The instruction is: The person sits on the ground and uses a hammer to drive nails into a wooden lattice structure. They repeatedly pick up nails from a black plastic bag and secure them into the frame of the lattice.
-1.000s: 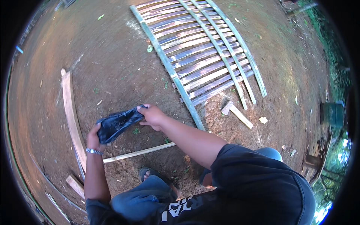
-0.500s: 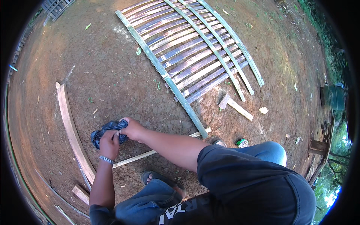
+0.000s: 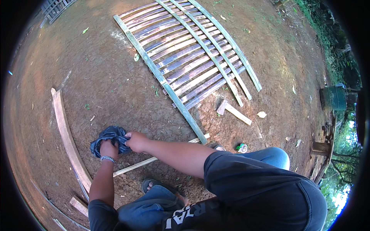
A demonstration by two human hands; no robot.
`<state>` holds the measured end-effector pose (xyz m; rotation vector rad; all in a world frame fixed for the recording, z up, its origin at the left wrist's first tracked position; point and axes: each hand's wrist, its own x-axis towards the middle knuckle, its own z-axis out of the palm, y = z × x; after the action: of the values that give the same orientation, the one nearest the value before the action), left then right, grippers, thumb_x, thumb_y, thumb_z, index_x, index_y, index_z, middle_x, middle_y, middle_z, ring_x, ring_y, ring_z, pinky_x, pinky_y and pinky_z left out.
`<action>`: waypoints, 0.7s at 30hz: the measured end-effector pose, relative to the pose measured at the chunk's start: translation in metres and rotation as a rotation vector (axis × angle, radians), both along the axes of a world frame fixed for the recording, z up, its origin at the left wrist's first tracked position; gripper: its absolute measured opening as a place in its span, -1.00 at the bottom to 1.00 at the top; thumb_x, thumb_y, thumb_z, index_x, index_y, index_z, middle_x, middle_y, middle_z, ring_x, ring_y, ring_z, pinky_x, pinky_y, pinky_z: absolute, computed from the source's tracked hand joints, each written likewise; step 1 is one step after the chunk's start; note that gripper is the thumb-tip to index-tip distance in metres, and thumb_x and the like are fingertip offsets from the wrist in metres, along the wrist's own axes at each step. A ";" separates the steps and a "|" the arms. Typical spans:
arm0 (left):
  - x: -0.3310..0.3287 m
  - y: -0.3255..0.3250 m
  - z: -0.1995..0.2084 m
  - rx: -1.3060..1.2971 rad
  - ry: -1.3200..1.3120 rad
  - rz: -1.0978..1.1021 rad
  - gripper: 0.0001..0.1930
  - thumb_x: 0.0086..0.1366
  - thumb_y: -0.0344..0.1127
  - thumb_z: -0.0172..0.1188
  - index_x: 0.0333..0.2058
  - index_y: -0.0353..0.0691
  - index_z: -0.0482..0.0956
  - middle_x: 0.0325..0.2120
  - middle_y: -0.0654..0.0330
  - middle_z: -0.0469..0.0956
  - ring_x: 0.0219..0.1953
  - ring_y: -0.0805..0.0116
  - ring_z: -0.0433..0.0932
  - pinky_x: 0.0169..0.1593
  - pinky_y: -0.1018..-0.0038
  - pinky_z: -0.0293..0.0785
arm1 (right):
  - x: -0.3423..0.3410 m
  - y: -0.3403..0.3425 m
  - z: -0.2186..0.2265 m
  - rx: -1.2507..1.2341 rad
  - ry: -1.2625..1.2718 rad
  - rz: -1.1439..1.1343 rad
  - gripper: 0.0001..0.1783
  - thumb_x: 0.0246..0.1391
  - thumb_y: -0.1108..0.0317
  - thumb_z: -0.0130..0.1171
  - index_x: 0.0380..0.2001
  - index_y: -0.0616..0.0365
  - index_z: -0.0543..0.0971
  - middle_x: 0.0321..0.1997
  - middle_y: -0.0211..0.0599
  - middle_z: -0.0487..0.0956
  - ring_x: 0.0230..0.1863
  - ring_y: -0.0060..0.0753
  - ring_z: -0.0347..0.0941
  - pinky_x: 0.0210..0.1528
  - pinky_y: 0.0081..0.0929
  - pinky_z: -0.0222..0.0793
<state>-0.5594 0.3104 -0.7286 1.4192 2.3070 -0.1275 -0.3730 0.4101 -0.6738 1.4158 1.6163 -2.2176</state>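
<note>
A crumpled black plastic bag (image 3: 101, 135) is held low over the soil at the left of the head view. My right hand (image 3: 136, 141) pinches the bag's rim on its right side. Into the bag's mouth reaches my left hand (image 3: 109, 148), with a bracelet at the wrist; its fingers are hidden inside. What the bag contains does not show. Just below my right forearm, a thin pale wooden strip (image 3: 144, 162) lies on the ground.
A large slatted bamboo panel (image 3: 156, 73) lies ahead. Right of its near end are a hatchet (image 3: 235, 112) and a green tape measure (image 3: 241, 148). A long curved bamboo slat (image 3: 68, 134) lies to the left, and a green bin (image 3: 333, 98) stands far right.
My left hand has moved from the bag's gathered top down into its mouth, which is now spread wider. My right hand still grips the rim. The whole view has shifted slightly.
</note>
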 end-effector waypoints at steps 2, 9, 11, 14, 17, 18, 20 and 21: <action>-0.006 0.005 -0.009 -0.037 0.027 0.067 -0.55 0.27 -0.15 0.27 0.03 -0.34 0.59 0.00 -0.26 0.59 0.01 -0.25 0.57 0.16 0.05 0.49 | -0.004 0.004 0.008 -0.175 0.124 -0.137 -0.62 0.20 0.42 0.18 0.09 0.19 0.60 -0.20 -0.24 0.66 -0.25 -0.41 0.57 -0.14 -0.43 0.49; -0.020 0.021 -0.015 0.293 -0.116 0.271 -0.56 0.33 -0.25 0.18 0.13 -0.33 0.50 -0.02 -0.29 0.61 0.03 -0.21 0.62 0.08 0.04 0.53 | -0.069 0.035 0.010 -0.168 0.441 -0.308 -0.71 0.25 0.48 0.09 0.00 0.28 0.61 -0.31 -0.34 0.62 -0.34 -0.51 0.49 -0.23 -0.47 0.44; -0.039 0.025 -0.011 0.263 -0.086 0.325 -0.54 0.34 -0.28 0.17 0.17 -0.30 0.45 0.00 -0.28 0.61 0.05 -0.19 0.61 0.07 0.05 0.54 | -0.086 0.041 0.022 -0.132 0.456 -0.295 -0.72 0.26 0.48 0.10 0.00 0.27 0.61 -0.32 -0.34 0.62 -0.34 -0.51 0.49 -0.22 -0.48 0.44; -0.058 0.031 -0.005 0.227 -0.122 0.347 -0.51 0.31 -0.29 0.19 0.18 -0.37 0.45 0.01 -0.26 0.61 0.08 -0.19 0.60 0.10 0.06 0.53 | -0.098 0.048 0.036 -0.062 0.365 -0.309 -0.61 0.26 0.45 0.16 0.13 0.33 0.55 -0.21 -0.22 0.65 -0.23 -0.39 0.55 -0.09 -0.43 0.49; -0.089 0.024 -0.050 0.297 0.125 0.091 -0.51 0.32 -0.19 0.22 0.14 -0.35 0.47 0.03 -0.28 0.59 0.10 -0.22 0.56 0.15 0.08 0.49 | -0.107 0.045 0.008 0.399 0.196 -0.311 -0.42 0.22 0.37 0.25 0.27 0.33 0.42 -0.02 -0.02 0.62 -0.06 -0.19 0.58 0.10 -0.29 0.49; -0.071 0.036 -0.044 0.230 0.102 0.155 -0.57 0.30 -0.32 0.19 0.09 -0.40 0.51 0.01 -0.27 0.60 0.10 -0.21 0.56 0.16 0.10 0.49 | -0.086 0.043 -0.011 0.507 0.169 -0.220 -0.28 0.17 0.31 0.32 0.36 0.27 0.33 0.16 0.13 0.52 0.08 -0.03 0.55 0.24 -0.19 0.42; -0.076 0.037 -0.025 0.177 0.155 0.179 -0.68 0.28 -0.38 0.16 0.00 -0.32 0.59 -0.01 -0.20 0.61 0.05 -0.18 0.59 0.13 0.09 0.52 | -0.049 0.020 0.009 0.555 0.172 -0.038 -0.27 0.18 0.23 0.33 0.36 0.20 0.35 0.18 0.11 0.50 0.04 -0.05 0.56 0.21 -0.18 0.44; -0.074 0.037 -0.016 0.150 0.181 0.194 -0.71 0.27 -0.41 0.14 -0.05 -0.28 0.63 -0.03 -0.17 0.62 0.03 -0.16 0.61 0.11 0.08 0.53 | -0.023 0.015 0.026 0.444 0.137 0.021 -0.31 0.16 0.20 0.33 0.31 0.20 0.41 0.20 0.12 0.50 0.16 0.02 0.51 0.27 -0.16 0.40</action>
<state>-0.6331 0.3471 -0.7449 1.2900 2.6376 -0.0263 -0.3955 0.4250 -0.6483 1.3392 2.2674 -2.0671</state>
